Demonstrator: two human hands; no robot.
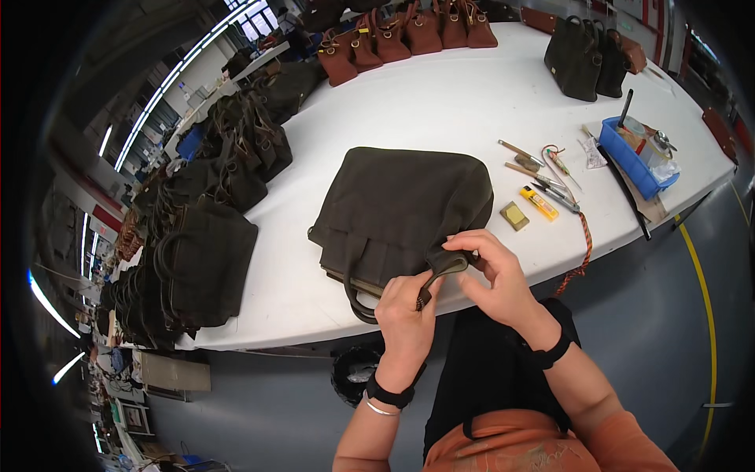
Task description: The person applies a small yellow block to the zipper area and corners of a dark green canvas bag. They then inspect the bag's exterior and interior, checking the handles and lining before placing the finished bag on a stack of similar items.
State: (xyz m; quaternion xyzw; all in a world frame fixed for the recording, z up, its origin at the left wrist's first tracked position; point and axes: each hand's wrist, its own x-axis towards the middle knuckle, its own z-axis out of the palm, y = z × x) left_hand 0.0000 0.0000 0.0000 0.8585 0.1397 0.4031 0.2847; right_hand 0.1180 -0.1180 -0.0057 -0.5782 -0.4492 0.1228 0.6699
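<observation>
A dark olive handbag (393, 197) lies on its side on the white table, its opening and a loop handle (351, 275) toward me. My left hand (406, 311) is closed on the near right corner of the bag's edge, fingers curled round the fabric. At the same corner, my right hand (495, 275) pinches a folded flap of the bag between thumb and fingers. A lighter green lining shows between the two hands. Part of the corner is hidden behind my fingers.
Right of the bag lie a yellow box cutter (539, 203), a yellowish block (515, 215), scissors (557, 195) and a braided cord (584, 244). A blue bin (635, 161) holds small supplies. Dark bags (208, 263) crowd the left; reddish-brown bags (389, 39) line the far edge.
</observation>
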